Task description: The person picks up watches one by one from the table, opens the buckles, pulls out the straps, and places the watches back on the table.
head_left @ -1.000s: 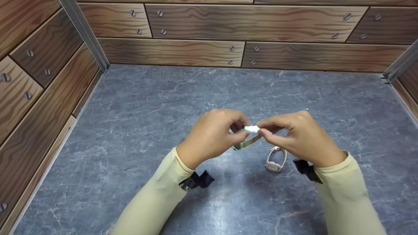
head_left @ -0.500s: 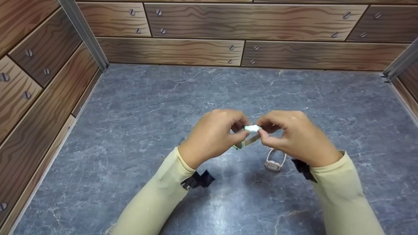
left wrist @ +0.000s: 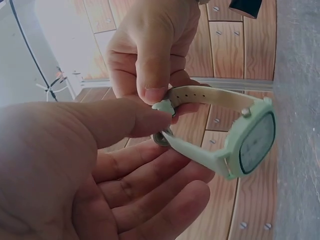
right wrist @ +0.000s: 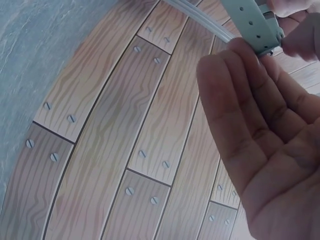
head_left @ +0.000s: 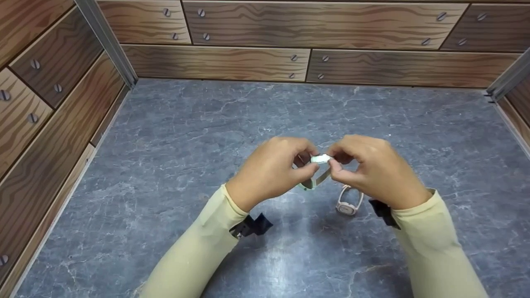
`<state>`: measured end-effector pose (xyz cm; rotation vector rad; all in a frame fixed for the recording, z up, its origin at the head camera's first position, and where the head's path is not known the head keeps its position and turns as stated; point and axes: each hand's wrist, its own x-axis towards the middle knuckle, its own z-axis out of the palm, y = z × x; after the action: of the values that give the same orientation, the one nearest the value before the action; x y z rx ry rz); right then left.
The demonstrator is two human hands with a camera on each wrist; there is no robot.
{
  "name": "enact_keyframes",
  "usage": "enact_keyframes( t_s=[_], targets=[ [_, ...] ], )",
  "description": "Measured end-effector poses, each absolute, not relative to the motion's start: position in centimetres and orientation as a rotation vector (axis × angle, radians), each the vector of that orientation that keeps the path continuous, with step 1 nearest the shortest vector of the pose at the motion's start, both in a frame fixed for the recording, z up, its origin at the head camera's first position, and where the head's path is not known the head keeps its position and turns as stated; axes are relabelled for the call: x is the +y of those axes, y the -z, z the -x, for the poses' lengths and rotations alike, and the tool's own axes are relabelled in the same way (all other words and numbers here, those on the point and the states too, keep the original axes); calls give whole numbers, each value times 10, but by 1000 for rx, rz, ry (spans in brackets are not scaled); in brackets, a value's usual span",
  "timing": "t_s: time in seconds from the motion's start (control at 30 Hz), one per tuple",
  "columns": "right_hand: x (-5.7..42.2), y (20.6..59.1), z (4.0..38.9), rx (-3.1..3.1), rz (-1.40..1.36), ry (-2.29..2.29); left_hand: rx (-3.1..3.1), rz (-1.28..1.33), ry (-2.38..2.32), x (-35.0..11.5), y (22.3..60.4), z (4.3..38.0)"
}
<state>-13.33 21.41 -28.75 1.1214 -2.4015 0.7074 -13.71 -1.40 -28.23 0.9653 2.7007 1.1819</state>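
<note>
Watch strap [left wrist: 215, 96] slants steeper than before, left grip [head_left: 271, 167] and right grip [head_left: 372, 171] pinching it.

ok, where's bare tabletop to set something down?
Free: tabletop between back wall and left hand; also between left sleeve and left wall. Crowded: around the pale pink watch, near the right hand pinching the green watch.

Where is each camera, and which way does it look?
Head: worn on the head, facing forward and down; shows the left hand, right hand and sleeves.
Left wrist: on that wrist, facing the green watch; left hand large, right hand beyond.
Right wrist: on that wrist, facing the right hand's palm side; strap at the top edge.
Shared: both wrist views show the strap's holes.
</note>
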Motion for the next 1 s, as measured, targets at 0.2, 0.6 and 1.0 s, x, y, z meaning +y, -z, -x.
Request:
enact_keyframes(
  t_s=[0.2,0.6,1.0],
  targets=[
    [214,288,133,-2372,-1131,-688,2691,-971,-1173,-13,282,137],
    [214,288,134,-2333,-1131,-667,2739,-966,-1111,-15,282,137],
    [214,287,135,-2333,-1103,-659,2750,-936,-994,-16,281,137]
  ],
)
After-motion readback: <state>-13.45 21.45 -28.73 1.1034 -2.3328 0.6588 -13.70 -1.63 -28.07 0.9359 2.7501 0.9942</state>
